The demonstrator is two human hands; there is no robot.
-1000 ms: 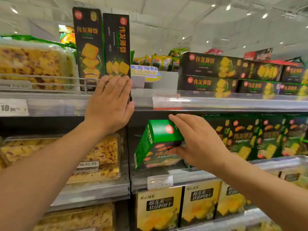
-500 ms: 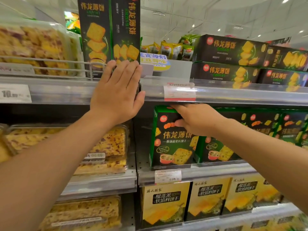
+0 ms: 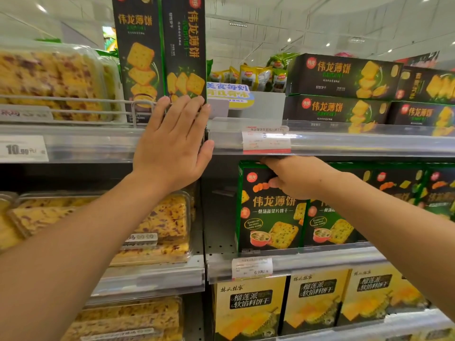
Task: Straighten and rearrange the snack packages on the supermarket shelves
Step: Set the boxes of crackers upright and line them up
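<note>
Nearest the camera, two bare forearms were stretched toward the shelving. The left hand (image 3: 172,146) was laid flat, fingers straight and close together, against the clear front rail of the upper shelf (image 3: 98,141), its fingertips reaching the base of two tall dark cracker boxes (image 3: 160,52) stood upright side by side. The right hand (image 3: 295,177) was curled over the top edge of a green-and-black cracker box (image 3: 268,217) on the middle shelf (image 3: 320,262) — thumb pressed on its front face, the other fingers hidden behind the top. That box was stood upright at the left end of a row of matching boxes (image 3: 330,230), touching its neighbour. Below it, yellow durian-biscuit boxes (image 3: 248,308) were lined along the lower shelf. To the left, clear plastic trays of yellow cake (image 3: 157,225) were stacked. Farther back, on the upper shelf, dark cracker boxes (image 3: 344,92) were laid flat in two layers, and beyond them small snack bags (image 3: 256,76) were seen — their print too blurred to read.
</note>
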